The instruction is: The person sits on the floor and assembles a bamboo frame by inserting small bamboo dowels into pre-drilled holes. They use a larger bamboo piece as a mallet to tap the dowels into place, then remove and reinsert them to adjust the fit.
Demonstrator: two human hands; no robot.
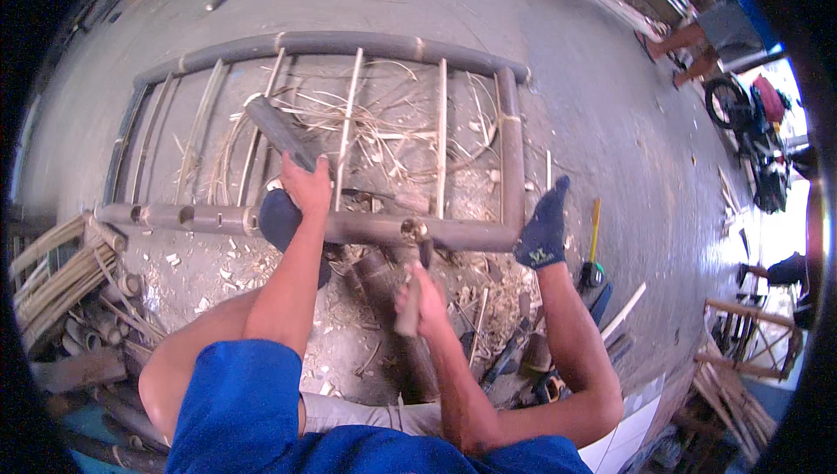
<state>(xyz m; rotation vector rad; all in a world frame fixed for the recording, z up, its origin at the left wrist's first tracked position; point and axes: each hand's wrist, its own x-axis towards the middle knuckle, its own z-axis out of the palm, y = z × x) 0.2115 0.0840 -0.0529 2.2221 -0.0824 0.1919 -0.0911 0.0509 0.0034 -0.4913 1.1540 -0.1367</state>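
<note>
My left hand [307, 184] is closed round a short dark bamboo piece [279, 129], held tilted above the frame. In my right hand [424, 301] is a wooden-handled tool with a dark head, seemingly a hammer [407, 319], close to the near rail. The dark bamboo frame [349, 41] lies on the floor, with several pale slats across it. Holes show in its near rail [475, 234]. Beside that rail lies a chisel-like tool with a wooden handle [411, 203]. My socked feet [542, 225] are at the near rail.
Shavings and strips litter the floor inside and before the frame. A tape measure [593, 274] lies right of my foot, with its yellow blade out. Bamboo pieces [65, 282] are piled at left. A motorbike [758, 129] and another person [711, 38] are at far right.
</note>
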